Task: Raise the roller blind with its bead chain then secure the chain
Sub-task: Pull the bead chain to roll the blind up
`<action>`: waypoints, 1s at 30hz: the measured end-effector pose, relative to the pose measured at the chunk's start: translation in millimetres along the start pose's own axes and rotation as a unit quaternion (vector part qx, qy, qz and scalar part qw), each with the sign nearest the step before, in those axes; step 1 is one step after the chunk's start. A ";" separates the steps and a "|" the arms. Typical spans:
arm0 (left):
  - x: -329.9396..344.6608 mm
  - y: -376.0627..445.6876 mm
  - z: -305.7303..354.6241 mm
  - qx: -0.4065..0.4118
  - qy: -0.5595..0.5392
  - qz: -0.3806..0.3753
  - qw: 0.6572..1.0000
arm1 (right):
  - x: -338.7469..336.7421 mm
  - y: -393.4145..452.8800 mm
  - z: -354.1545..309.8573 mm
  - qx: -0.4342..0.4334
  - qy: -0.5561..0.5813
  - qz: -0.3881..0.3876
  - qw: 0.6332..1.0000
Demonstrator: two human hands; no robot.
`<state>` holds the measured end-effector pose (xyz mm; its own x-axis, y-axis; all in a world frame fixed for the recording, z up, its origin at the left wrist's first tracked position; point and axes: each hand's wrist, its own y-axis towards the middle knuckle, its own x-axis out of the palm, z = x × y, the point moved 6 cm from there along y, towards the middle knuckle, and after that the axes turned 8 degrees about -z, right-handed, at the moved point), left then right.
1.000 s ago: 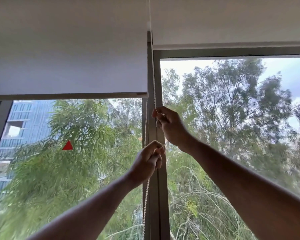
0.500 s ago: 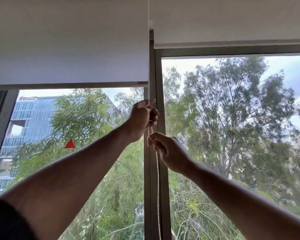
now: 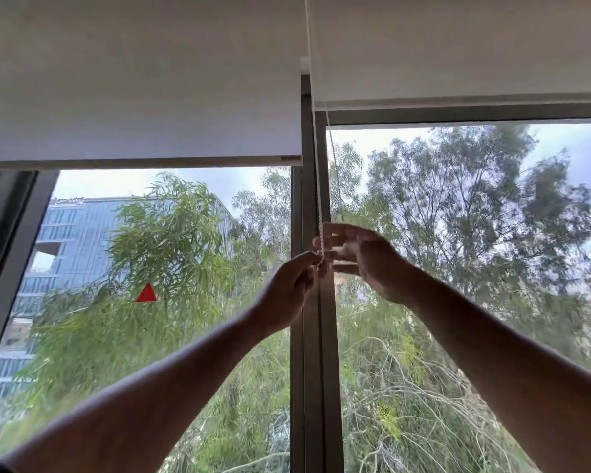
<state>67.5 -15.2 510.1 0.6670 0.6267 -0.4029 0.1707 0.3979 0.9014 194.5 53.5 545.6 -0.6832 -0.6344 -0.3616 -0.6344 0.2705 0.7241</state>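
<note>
Left roller blind [image 3: 140,97] hangs lower than the right blind [image 3: 458,63], hem partway up the glass. Left hand [image 3: 287,295] is pinched closed on the bead chain [image 3: 319,199] at the mullion [image 3: 313,370], likely holding tension. Right hand [image 3: 365,257], fingers spread and blurred, grips nothing, probably reaching higher for the next pull.
</note>
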 end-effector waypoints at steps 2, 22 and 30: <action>2.9 -8.6 -9.2 -0.008 0.002 -0.012 1.000 | 0.6 14.0 -18.5 -0.006 0.114 0.001 0.993; -66.9 14.7 16.8 -0.125 -0.028 0.057 0.990 | 54.6 7.3 18.8 -0.188 -0.226 0.096 0.951; -51.8 43.7 45.8 -0.188 -0.198 0.075 0.959 | 86.1 -21.0 48.1 -0.211 -0.238 0.045 0.947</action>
<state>73.6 -61.0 577.6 0.8997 0.4216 -0.1133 -0.1734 0.5834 0.7935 131.7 28.0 471.1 -0.8772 -0.1976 -0.4375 -0.4327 -0.0692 0.8989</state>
